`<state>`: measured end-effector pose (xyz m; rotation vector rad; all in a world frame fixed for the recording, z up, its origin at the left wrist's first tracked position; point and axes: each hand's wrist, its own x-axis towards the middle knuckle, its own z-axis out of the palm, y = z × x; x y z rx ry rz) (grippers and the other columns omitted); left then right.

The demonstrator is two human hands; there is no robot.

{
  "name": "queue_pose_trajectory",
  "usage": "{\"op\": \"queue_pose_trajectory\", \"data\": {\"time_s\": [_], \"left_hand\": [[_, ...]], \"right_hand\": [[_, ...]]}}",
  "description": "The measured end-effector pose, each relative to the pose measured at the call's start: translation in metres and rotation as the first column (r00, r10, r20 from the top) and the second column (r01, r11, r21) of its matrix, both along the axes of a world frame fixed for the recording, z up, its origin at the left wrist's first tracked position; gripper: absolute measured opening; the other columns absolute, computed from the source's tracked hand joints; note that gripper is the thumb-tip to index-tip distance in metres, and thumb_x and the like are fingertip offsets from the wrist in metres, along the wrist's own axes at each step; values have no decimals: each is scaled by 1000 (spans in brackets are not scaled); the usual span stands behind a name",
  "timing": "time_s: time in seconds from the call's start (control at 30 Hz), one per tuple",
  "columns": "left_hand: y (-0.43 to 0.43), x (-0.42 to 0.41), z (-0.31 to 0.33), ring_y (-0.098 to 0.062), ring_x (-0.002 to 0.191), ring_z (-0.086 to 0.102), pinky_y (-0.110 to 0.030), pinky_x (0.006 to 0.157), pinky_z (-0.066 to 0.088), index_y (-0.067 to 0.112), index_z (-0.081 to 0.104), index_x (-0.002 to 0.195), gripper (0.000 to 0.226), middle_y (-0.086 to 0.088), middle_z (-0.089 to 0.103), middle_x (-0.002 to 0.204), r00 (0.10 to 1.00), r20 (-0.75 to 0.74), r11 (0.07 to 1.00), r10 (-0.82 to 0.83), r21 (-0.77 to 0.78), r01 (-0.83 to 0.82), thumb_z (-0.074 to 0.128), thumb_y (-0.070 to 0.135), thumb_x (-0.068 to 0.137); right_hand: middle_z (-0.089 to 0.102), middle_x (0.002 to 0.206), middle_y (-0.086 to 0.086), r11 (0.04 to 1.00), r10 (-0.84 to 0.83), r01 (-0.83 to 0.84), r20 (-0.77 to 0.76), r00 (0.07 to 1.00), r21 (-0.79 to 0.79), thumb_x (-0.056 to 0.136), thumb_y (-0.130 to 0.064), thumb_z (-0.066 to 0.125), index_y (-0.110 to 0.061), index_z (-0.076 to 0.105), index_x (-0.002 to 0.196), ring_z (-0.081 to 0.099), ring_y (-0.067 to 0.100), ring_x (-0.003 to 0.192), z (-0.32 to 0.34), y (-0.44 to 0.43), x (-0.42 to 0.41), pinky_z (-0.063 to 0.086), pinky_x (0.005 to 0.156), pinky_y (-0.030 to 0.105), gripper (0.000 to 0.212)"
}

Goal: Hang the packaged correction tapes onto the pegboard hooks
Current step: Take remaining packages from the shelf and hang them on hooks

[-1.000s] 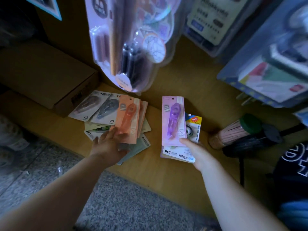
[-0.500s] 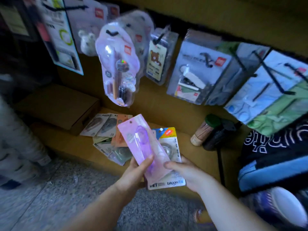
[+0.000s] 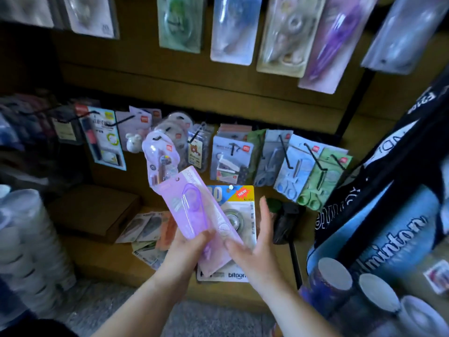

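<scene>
Head view: left hand [image 3: 185, 251] fingers pinch purple tape pack [image 3: 192, 210]; right hand [image 3: 255, 254], fingers straight, thumb forward, clamps yellow-topped pack [image 3: 240, 210] behind.

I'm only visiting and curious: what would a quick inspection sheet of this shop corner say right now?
Surface: wooden ledge below the hooks, with loose packs lying on it.
Job's things: purple pack, tilted, in front of a yellow pack; neither is on a hook yet.
Clutter: cardboard box on the ledge; a dark bottle to the right of it.
Grips: left hand pinches the purple pack's lower end; right hand holds the yellow pack, thumb in front.
Cables: nothing seen.
Surroundings: goods hang on the black hooks; upper packs hang in a blurred row; blue bag at right.
</scene>
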<state>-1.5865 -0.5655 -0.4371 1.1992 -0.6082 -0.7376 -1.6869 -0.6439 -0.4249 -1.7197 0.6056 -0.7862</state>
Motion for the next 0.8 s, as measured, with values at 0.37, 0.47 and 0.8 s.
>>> {"op": "queue_pose_trajectory", "data": {"time_s": [0.37,0.47,0.8], "left_hand": [[-29,-7,92,-18,98,67,-23,74,53,9,60,111,68,-9,72,104,990,128,989,-54,-133,71,62,39,50],[-38,-8,113,-18,88,70,-22,70,54,11,64,95,46,-6,75,92,986,139,983,-91,-144,111,65,33,55],[-58,-18,161,-19,80,72,-20,58,55,6,63,100,59,-10,76,89,957,162,930,-243,-242,277,71,27,45]], "right_hand": [[4,136,-22,932,-35,7,-72,997,-362,88,-20,56,-60,27,111,-3,-19,123,86,-29,-14,8,100,6,54],[5,135,-23,921,-36,0,-85,996,-389,86,-24,60,-55,28,122,1,-16,124,113,-37,-17,11,98,7,58],[47,110,-22,937,-113,193,270,956,-292,84,-8,61,-46,52,93,42,-30,96,154,-57,-20,31,85,-4,40]]}}
